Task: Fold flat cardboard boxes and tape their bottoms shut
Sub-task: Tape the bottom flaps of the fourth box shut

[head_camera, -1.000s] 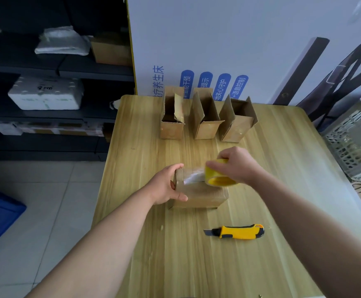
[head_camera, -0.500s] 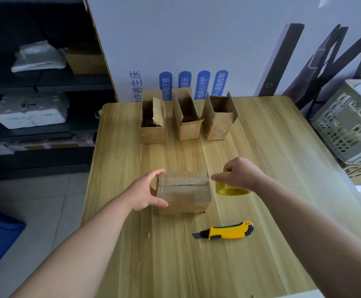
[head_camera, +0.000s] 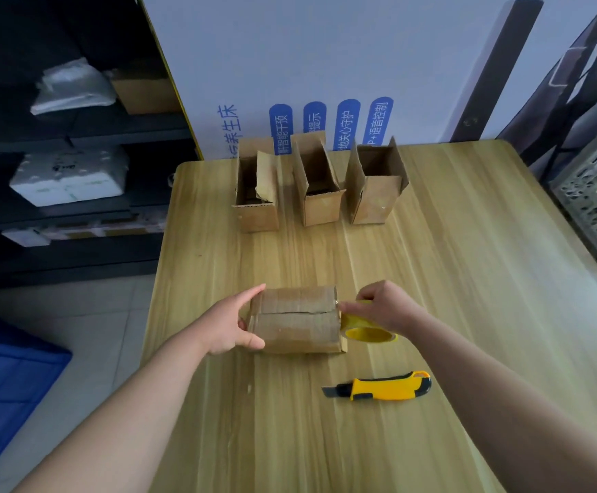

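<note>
A pale wooden table point(head_camera: 432, 279) stands against a printed wall panel, with dark shelving off to your left. Your box point(head_camera: 295, 323) lies bottom-up near the front middle of it, the flap seam running across its top. A second ago your right hand point(head_camera: 384, 309) held the yellow tape roll point(head_camera: 366, 327) over the box top; now the roll sits against the box's right side, your fingers curled round it and your fingertips at the right top edge. That suggests the strip has been drawn across the seam and is ready to be cut, though the tape itself is too clear to make out. Your left hand point(head_camera: 234, 323) is spread against the box's left side, bracing it. The yellow utility knife point(head_camera: 382, 387) lies just in front, well clear of the edge. Three finished boxes point(head_camera: 320, 188) stand at the back, leaving open table between. The left edge is nearest the box.
</note>
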{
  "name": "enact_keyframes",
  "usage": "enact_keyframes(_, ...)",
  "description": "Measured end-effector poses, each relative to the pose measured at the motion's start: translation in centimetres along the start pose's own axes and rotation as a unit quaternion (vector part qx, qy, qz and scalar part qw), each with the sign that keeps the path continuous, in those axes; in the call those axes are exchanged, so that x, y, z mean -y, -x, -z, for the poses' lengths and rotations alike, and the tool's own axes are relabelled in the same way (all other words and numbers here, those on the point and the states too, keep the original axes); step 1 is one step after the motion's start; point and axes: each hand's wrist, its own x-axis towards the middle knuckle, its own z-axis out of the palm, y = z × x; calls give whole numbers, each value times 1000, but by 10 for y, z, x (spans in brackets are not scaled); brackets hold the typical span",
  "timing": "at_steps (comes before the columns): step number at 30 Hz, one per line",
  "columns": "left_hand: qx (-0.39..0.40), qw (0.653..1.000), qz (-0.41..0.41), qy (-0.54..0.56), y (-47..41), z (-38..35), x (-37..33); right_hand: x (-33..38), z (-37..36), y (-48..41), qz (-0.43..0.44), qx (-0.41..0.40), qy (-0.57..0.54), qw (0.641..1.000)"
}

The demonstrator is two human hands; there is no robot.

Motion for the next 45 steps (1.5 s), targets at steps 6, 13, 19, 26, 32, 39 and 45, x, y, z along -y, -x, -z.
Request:
enact_keyframes(6, -84, 996, -10, 26, -8, 5, -7, -4, -33, -2, -6, -27, -39, 999)
enact_keyframes(13, -196, 980, -24, 12, -27, -15, -18, 8, -60, -2, -7, -40, -108, 993)
enact_keyframes(19, -222, 954, 2, -200, -31, -16, 14, 18, -89, 11, 3, 3, -196, 981)
enact_keyframes(26, -260, 928, -36, -264, -21, -45, 8, 8, -88, 18, 31, 8, -186, 982)
enact_keyframes(32, -178, 931, 19, -319, -21, -50, 20, -2, -95, 19, 46, -16, -51, 998)
enact_keyframes(39, -336, 899, -126, -251, -19, -74, 16, -21, -93, 22, 76, 23, -86, 993)
enact_keyframes(45, -326, 920, -142, -165, -20, -91, 20, -31, -89, 22, 83, 57, -96, 990)
